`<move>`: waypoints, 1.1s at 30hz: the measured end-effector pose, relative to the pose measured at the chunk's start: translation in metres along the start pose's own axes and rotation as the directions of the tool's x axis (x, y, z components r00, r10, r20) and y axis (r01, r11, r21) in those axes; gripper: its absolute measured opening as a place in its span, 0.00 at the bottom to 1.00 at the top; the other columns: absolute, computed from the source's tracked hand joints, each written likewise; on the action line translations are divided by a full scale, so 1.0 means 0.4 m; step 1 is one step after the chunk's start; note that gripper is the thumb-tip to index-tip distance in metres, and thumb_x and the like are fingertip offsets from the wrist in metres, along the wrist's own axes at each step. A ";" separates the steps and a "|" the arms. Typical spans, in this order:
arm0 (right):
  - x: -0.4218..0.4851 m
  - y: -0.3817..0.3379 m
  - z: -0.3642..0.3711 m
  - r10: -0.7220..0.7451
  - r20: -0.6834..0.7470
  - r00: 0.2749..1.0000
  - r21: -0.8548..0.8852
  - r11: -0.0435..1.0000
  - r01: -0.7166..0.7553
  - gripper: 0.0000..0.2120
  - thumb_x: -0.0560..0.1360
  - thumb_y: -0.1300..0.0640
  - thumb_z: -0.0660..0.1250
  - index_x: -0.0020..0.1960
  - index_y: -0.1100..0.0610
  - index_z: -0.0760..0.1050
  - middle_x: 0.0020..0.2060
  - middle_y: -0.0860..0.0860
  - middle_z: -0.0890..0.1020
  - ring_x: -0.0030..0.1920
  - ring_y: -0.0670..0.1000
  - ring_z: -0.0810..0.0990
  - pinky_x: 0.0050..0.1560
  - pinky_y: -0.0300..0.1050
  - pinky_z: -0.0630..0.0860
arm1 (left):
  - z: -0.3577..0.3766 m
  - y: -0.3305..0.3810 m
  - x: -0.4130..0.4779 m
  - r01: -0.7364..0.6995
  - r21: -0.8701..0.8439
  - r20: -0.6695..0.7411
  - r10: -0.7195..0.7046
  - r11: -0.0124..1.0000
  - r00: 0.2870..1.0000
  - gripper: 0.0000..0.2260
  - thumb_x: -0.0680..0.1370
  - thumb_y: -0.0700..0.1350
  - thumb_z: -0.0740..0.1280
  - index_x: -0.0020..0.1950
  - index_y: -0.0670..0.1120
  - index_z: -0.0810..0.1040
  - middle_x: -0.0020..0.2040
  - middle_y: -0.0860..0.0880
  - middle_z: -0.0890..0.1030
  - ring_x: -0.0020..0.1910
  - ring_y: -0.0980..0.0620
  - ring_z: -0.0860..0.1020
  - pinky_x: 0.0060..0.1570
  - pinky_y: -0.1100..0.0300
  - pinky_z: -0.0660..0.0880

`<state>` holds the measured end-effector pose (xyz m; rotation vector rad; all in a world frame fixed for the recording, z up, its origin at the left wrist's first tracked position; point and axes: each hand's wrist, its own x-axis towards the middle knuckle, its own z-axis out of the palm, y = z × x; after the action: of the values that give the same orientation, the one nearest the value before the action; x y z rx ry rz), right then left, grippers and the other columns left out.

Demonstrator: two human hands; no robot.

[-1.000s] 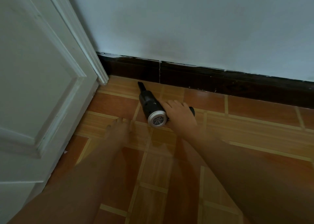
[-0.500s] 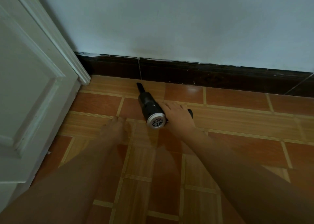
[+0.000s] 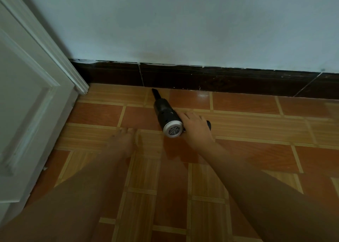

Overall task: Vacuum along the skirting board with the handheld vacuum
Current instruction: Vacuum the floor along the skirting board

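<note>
**Nozzle at the foot of the skirting board, handle in the right hand**

The handheld vacuum (image 3: 166,113) lies low over the floor just above the middle of the frame, its narrow black nozzle pointing up and left so that the tip sits right at the base of the skirting board (image 3: 211,80); whether the tip actually touches the board cannot be told. The body is a short, dark, smooth cylinder ending in a pale round cap with a vent grille facing the camera. It looks like rigid plastic, probably light enough for one hand, and the stubby handle projecting to the right is the natural place to hold it. The right hand (image 3: 197,129) is there now, its grip closed around that handle, the end of which shows beyond the knuckles.

The left hand (image 3: 122,142) rests flat on the floor to the left of centre, fingers spread, holding nothing and seemingly propping the person.

The floor (image 3: 256,150) is glossy orange-brown tile with paler wood-grain strips; it should let the nozzle slide easily. The skirting board is dark, almost black, with ragged paint along its top edge and vertical joints. Above it rises a plain pale wall (image 3: 183,21). A white panelled door (image 3: 27,104) with moulded trim fills the left side of the frame.
</note>
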<state>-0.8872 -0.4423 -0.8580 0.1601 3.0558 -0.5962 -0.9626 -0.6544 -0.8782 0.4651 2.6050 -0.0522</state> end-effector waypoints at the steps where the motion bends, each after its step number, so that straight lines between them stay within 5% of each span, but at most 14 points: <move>1: 0.003 -0.002 0.000 0.000 -0.006 1.000 0.005 1.000 0.000 0.27 0.76 0.56 0.64 0.72 0.51 0.59 0.62 0.51 0.73 0.64 0.53 0.68 0.63 0.48 0.61 | 0.002 -0.001 0.002 0.001 -0.006 0.000 -0.001 1.000 1.000 0.29 0.78 0.47 0.63 0.76 0.48 0.55 0.75 0.43 0.59 0.73 0.44 0.59 0.70 0.48 0.62; 33: 0.011 -0.006 -0.003 0.036 -0.011 0.999 -0.031 0.999 -0.036 0.28 0.75 0.55 0.64 0.72 0.48 0.59 0.61 0.51 0.74 0.65 0.53 0.67 0.68 0.52 0.57 | 0.014 -0.040 -0.007 0.016 -0.017 0.014 -0.015 1.000 1.000 0.29 0.77 0.48 0.65 0.75 0.50 0.56 0.75 0.43 0.58 0.73 0.44 0.60 0.70 0.46 0.63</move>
<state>-0.8918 -0.4435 -0.8563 0.2176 3.0632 -0.5478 -0.9630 -0.6712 -0.8824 0.4373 2.5940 -0.0386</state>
